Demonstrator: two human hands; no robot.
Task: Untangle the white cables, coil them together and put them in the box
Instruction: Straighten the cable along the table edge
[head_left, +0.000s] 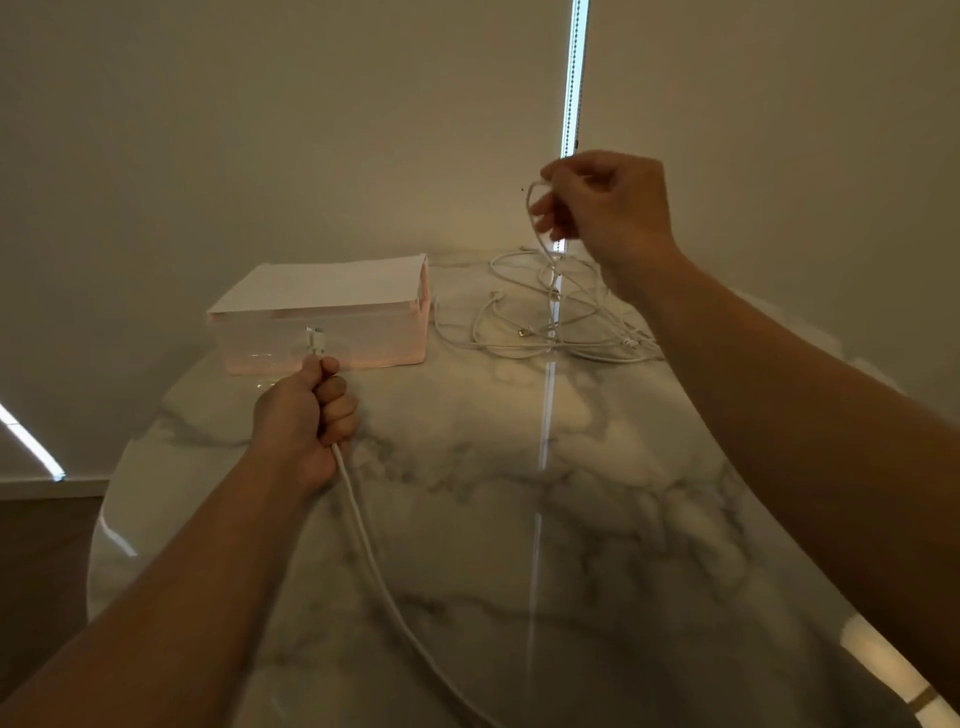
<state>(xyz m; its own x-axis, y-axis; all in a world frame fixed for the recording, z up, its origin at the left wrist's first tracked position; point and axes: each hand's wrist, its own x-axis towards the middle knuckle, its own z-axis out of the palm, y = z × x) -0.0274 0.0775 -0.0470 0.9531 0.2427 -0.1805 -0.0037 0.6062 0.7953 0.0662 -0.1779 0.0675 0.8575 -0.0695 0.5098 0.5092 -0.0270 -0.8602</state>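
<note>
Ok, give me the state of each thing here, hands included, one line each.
Left hand: fisted around one cable, plug end sticking up.
Right hand: raised, pinching a cable loop.
Cable pile: tangled on the table.
Box: lid on.
Marble table: holds box and cables.

We see two bare forearms, with no sleeve on either one up to the picture's lower edge. Our left hand (306, 415) and our right hand (605, 200) wear no gloves. We see no ring on the fingers that show, and no watch, strap or bracelet at either wrist. The right forearm is broad where it enters from the right side and narrows toward the wrist; the left forearm narrows the same way from the bottom-left corner. The dim, blurred picture hides nails and finer marks.
</note>
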